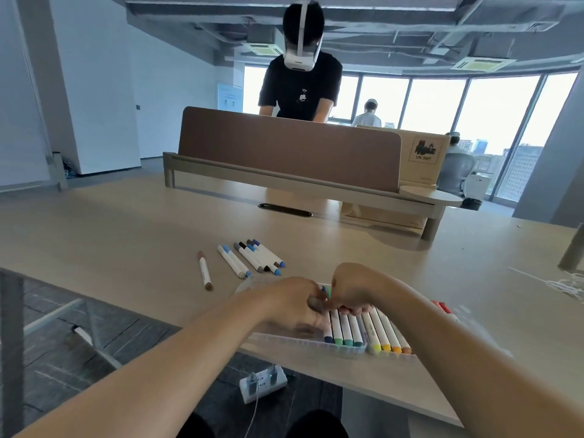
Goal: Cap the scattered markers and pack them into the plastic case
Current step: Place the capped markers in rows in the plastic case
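Observation:
A clear plastic case [284, 340] lies at the table's near edge with several white markers [344, 328] packed in a row, their coloured caps facing me. My left hand [294, 303] and my right hand [354, 290] meet over the case's far side, fingers curled round a marker with a dark end [317, 303]; its body is mostly hidden. Beyond the case lies a loose bunch of markers [252, 257] with blue and grey caps, and a single brown-capped marker [204, 270] lies apart on the left.
A brown desk divider [284, 147] stands across the table's far side with a person in a headset behind it. Cardboard boxes [423, 153] sit at the back right. White string [565, 286] lies at the right edge. A power strip [264, 382] is on the floor below.

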{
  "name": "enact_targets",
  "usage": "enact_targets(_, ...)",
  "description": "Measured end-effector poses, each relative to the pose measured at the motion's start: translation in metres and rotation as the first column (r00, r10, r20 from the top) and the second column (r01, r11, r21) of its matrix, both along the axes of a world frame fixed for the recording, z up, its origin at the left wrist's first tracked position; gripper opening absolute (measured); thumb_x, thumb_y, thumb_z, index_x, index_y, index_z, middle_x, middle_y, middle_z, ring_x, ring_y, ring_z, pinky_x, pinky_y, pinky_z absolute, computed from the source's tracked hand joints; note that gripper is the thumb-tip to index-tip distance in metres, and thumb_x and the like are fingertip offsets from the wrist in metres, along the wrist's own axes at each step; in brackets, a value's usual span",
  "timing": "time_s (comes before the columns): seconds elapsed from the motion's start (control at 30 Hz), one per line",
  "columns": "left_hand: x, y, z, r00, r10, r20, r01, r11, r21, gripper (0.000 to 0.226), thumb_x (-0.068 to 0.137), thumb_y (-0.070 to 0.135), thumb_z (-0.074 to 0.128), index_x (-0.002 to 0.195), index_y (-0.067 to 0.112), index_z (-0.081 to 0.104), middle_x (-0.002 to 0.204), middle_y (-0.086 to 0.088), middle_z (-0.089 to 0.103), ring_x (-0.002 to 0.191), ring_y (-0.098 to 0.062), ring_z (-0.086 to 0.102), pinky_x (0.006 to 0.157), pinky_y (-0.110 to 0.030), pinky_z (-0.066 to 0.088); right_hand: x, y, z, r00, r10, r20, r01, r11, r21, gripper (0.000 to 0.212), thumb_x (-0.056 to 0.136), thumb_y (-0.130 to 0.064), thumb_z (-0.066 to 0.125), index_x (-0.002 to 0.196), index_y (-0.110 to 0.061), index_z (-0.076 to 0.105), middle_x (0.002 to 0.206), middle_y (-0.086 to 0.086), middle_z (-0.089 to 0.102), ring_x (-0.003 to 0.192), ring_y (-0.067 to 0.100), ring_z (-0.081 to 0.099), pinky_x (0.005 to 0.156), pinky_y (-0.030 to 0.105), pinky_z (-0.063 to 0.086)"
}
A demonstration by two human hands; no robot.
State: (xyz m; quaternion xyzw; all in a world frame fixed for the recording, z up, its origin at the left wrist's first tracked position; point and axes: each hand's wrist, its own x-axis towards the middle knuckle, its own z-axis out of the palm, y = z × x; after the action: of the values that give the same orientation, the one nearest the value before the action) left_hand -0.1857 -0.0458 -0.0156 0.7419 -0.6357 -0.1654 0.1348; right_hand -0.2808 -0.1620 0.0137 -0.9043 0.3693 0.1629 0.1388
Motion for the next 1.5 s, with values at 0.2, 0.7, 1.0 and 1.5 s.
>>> enact_targets(0.2,0.043,0.001,0.008,0.954,0.230,-0.195,-0.276,0.926,-0.257,0.029,0.098,0.029,0.053,0.122,0.020,0.066,0.119,0.007,0.066,0.089,-0.005,0.057,0.080,-0.021,0.041,0.041,-0.012,-0.001,0.974,0.084,0.212,-0.025,0.963,-0.268,0.034,0.090,-0.034,0.066,0.104,-0.003,0.072,0.102,0.011,0.072,0.098,0.025,0.067,0.088,0.034,0.053)
enact_targets(0.7,0.126,-0.014,0.012,0.827,0.390,-0.404,-0.532,0.774,-0.342,0.018,0.095,0.017,0.051,0.096,0.018,0.069,0.089,0.004,0.070,0.078,-0.013,0.065,0.074,-0.029,0.053,0.165,-0.042,-0.023,0.950,0.037,0.309,0.031,0.977,-0.212,0.015,0.080,-0.009,0.069,0.094,-0.011,0.074,0.093,0.006,0.072,0.084,0.022,0.068,0.083,0.039,0.058)
enact_targets(1.0,0.138,-0.021,0.002,0.828,0.374,-0.419,-0.524,0.783,-0.336,0.020,0.094,0.015,0.052,0.096,0.019,0.071,0.086,0.006,0.071,0.078,-0.013,0.067,0.077,-0.034,0.056,0.189,-0.048,-0.024,0.990,0.107,0.092,-0.075,0.951,-0.300,0.013,0.086,-0.011,0.063,0.074,-0.008,0.062,0.073,0.005,0.056,0.066,0.021,0.054,0.067,0.030,0.046)
enact_targets(1.5,0.119,-0.019,0.003,0.802,0.397,-0.447,-0.551,0.780,-0.295,0.018,0.089,0.016,0.053,0.090,0.013,0.071,0.088,-0.003,0.072,0.083,-0.024,0.067,0.081,-0.045,0.057,0.157,-0.027,0.004,0.982,0.057,0.182,-0.023,0.983,-0.185,0.026,0.089,-0.015,0.059,0.064,-0.008,0.055,0.060,0.005,0.053,0.052,0.016,0.048,0.057,0.026,0.041)
